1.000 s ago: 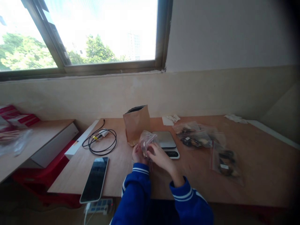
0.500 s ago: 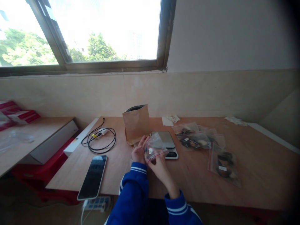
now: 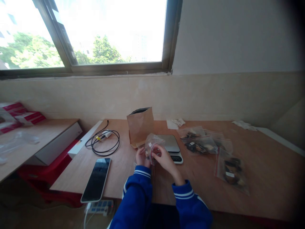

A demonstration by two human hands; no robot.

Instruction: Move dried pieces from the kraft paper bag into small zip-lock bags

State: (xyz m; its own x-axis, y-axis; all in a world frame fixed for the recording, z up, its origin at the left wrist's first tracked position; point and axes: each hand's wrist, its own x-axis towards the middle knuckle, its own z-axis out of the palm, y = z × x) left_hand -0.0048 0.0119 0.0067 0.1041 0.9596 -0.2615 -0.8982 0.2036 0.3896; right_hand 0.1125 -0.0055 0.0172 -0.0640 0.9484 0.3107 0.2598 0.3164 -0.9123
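Our right hand (image 3: 164, 159) pinches clear bag (image 3: 150, 142) at red edge (image 3: 152, 155); left hand (image 3: 141, 158) alongside, grip unclear. We judge it light, floppy, slick; hold there.

Wooden table (image 3: 195, 190): black cable (image 3: 103, 137) coiled far left, white adapter (image 3: 108, 134) inside its loop; phone (image 3: 96, 179) near left, end past the table's near edge. Brown paper bag (image 3: 141, 125) upright, far middle; scale (image 3: 172, 143) just right of it. White paper (image 3: 172, 124) far side. Zip bags (image 3: 202, 145) overlapping at right, another zip bag (image 3: 231, 174) nearer. Crumpled white sheet (image 3: 245, 125) far right. Left table (image 3: 56, 128): red-and-white boxes (image 3: 32, 118), clear plastic (image 3: 20, 140).
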